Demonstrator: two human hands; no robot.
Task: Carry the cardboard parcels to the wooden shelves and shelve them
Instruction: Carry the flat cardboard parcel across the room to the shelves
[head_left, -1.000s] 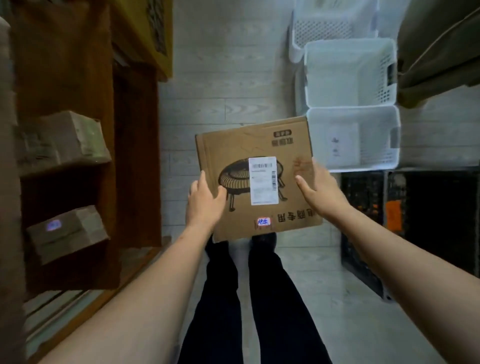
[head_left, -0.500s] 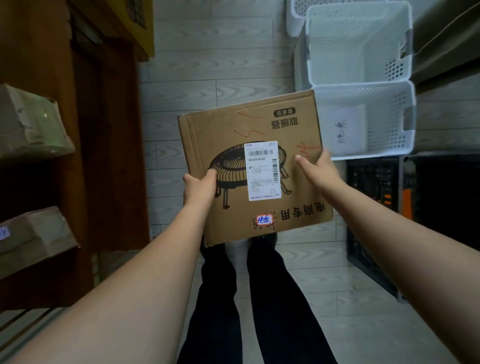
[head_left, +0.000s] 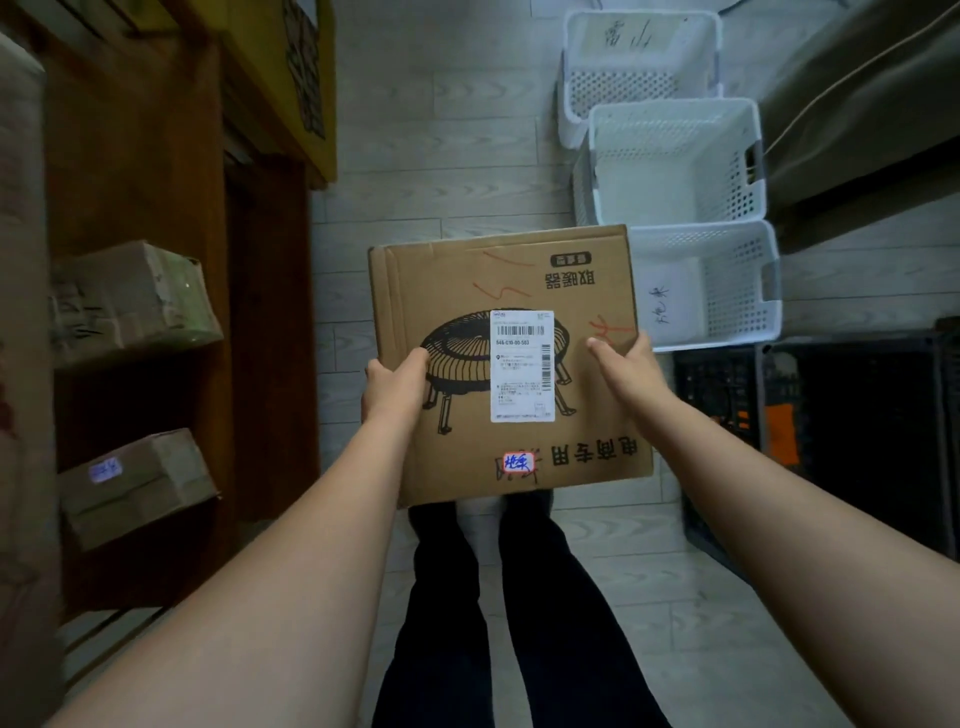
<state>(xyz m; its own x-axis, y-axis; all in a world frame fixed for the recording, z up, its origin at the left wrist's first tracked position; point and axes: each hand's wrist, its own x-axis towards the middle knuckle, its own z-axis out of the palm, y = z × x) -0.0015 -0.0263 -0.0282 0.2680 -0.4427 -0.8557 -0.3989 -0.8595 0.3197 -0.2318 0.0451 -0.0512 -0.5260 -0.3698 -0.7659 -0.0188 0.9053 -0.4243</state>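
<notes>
I hold a flat cardboard parcel (head_left: 467, 291) in front of me above my legs. It bears a white shipping label, a heater drawing and a small red-edged sticker. My left hand (head_left: 395, 384) grips its left edge with the thumb on top. At the right edge my right hand (head_left: 626, 366) holds it the same way. The wooden shelves (head_left: 145, 171) stand on my left. An upper shelf carries one cardboard box (head_left: 130, 301) and a lower shelf carries another box (head_left: 137, 483) with a blue label.
Three white plastic baskets (head_left: 675, 161) stand in a row on the pale plank floor ahead to the right. Black crates (head_left: 831, 441) sit at the right. A yellow-fronted cabinet (head_left: 291, 78) juts out above the shelves. Open floor lies between shelves and baskets.
The view has swung back toward the shelves, bringing the two shelved boxes more into sight. The parcel stays held in both hands, now a little more centred.
</notes>
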